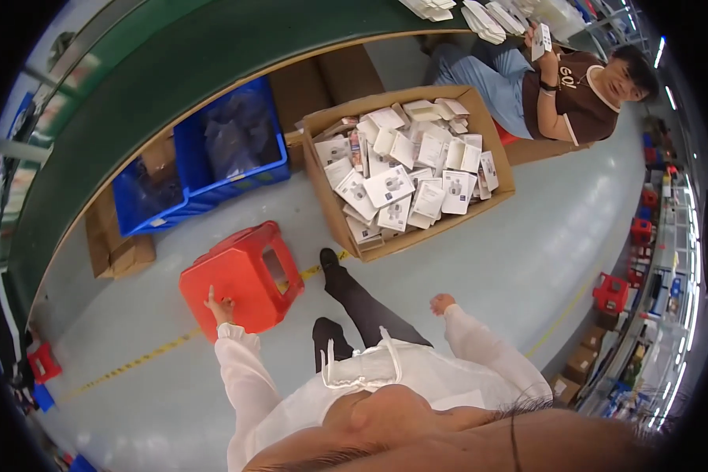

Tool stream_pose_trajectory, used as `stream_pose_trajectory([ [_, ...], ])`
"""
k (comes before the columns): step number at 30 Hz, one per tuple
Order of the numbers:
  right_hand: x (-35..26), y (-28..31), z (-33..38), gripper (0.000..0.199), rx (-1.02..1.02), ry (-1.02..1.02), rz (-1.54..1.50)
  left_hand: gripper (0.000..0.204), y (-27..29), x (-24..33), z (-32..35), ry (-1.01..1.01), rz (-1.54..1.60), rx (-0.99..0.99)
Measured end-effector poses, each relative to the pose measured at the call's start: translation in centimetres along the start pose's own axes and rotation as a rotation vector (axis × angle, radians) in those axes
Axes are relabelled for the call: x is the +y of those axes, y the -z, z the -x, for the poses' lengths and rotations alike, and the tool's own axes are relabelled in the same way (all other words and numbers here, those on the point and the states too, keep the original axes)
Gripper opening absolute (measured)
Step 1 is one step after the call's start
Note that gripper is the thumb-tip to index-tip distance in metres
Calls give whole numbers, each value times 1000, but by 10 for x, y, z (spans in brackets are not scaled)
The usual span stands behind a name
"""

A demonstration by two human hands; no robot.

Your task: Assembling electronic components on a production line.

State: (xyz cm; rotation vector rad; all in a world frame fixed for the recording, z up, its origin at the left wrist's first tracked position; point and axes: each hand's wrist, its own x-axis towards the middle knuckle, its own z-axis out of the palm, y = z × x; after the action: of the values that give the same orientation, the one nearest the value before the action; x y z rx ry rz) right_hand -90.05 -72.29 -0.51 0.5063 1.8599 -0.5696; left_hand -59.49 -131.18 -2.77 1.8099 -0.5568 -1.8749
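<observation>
Presently, the left hand [221, 305] is spread over the red stool [248, 275], which is on the grey floor [527, 244] near a blue bin [248, 182] and a carton [440, 230] of white boxes [389, 186], while the right hand [442, 303] hangs loosely curled, whether fully closed I cannot tell.

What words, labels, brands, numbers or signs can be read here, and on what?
I won't copy wording, but print shows here:
White boxes: mostly too small to read.
Brown shirt: short pale lettering across the chest.
Blue bins: pale labels, too small to read.
</observation>
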Motion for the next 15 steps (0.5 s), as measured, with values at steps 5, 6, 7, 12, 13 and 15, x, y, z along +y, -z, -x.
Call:
stream_pose_trajectory([
  [5,-76,-17,23,17,48,195,48,115,-29,16,-31,-42,-295,236],
  [6,-80,-17,27,17,48,198,43,119,-27,16,-31,-28,-291,281],
  [7,-83,-18,28,17,56,166,29,124,-30,20,-32,-23,-286,319],
  [12,-67,30,-1,14,329,314,-448,122,-59,41,-16,145,-237,334],
  [13,-77,41,-5,14,395,313,-518,122,-53,44,-17,181,-212,351],
  [15,-99,67,-7,15,537,338,-675,111,-60,46,-12,177,-258,270],
])
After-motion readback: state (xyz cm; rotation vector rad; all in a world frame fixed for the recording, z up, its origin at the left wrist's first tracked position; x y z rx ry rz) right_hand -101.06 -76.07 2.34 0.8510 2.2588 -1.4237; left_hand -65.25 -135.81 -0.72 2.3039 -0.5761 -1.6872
